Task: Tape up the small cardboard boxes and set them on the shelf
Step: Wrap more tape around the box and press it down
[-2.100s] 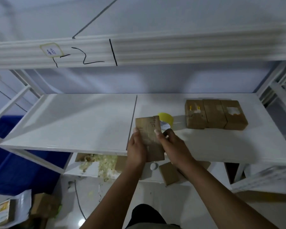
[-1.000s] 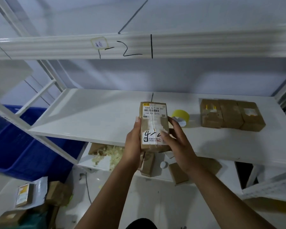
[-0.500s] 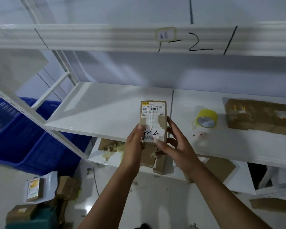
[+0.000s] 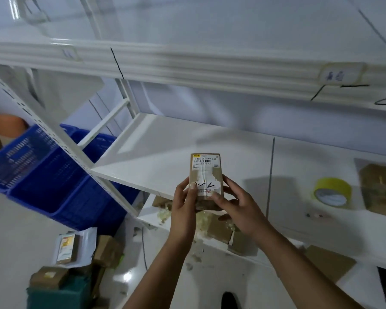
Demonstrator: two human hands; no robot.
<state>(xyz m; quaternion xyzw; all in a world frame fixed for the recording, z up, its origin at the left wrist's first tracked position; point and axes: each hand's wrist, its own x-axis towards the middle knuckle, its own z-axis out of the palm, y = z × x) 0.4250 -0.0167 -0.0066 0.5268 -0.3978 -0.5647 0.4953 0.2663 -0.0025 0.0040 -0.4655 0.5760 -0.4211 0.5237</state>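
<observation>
I hold a small cardboard box [image 4: 205,172] upright in front of the white shelf [image 4: 161,152], its white shipping label and black pen marks facing me. My left hand [image 4: 184,201] grips its left side with the thumb on the front. My right hand [image 4: 236,206] holds the lower right corner, thumb on the label, fingers behind. A roll of yellow tape [image 4: 332,191] lies on the shelf to the right. Taped brown boxes [image 4: 381,188] stand at the far right edge of the frame, partly cut off.
Blue plastic crates [image 4: 54,175] stand on the floor to the left behind the shelf post [image 4: 54,134]. More cardboard boxes [image 4: 107,250] and packets lie on the floor. The lower shelf [image 4: 221,228] holds boxes and crumpled tape scraps. An upper shelf beam [image 4: 187,68] runs overhead.
The box was turned so its label faces me. My view swung left, so tape and taped boxes slid to the right edge. Both hands kept hold of the box.
</observation>
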